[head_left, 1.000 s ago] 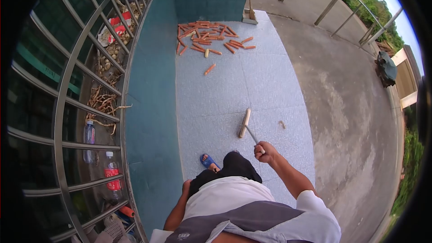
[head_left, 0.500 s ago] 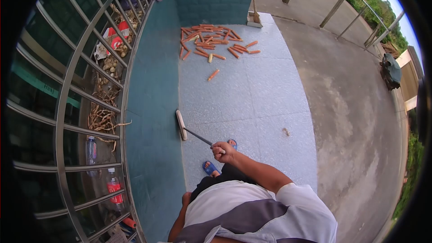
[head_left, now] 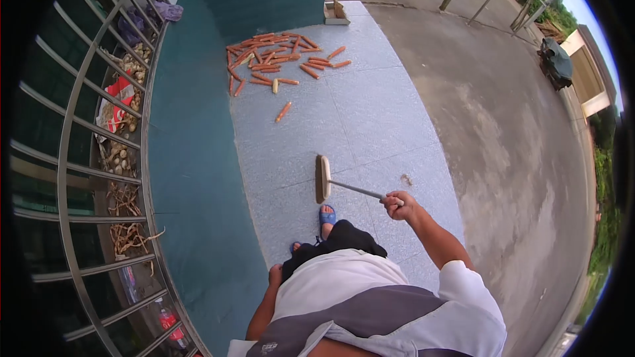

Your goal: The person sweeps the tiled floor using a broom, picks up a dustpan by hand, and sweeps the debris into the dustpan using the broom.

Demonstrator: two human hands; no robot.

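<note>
Right hand [head_left: 399,203] closed around the upper end of a thin metal broom handle, fingers wrapped tight on it, arm extended toward 1 o'clock from the body. Broom [head_left: 323,178]: narrow pale rectangular head, long edge running roughly 12 to 6 o'clock, resting on the floor just ahead of the blue sandal [head_left: 327,215] at 12 o'clock; the handle slants from the head toward 3 o'clock into the grip. Left hand [head_left: 274,274] hangs low against the dark trousers at 9 o'clock of the torso; fingers largely hidden, cannot tell whether curled or apart. Floor [head_left: 370,119]: pale grey speckled tiles, smooth, with straight grout lines; to the right, rough stained concrete. Pile of corn cobs [head_left: 278,59], orange, slim and tapered, scattered at 12 o'clock well apart from the broom head; one stray cob [head_left: 283,111] lies between pile and broom. Small brown speck of debris [head_left: 406,179] just beside the handle at 2 o'clock of the hand. Teal wall [head_left: 192,158] runs along 9 o'clock, with curved metal window bars [head_left: 66,158] beyond it.
</note>
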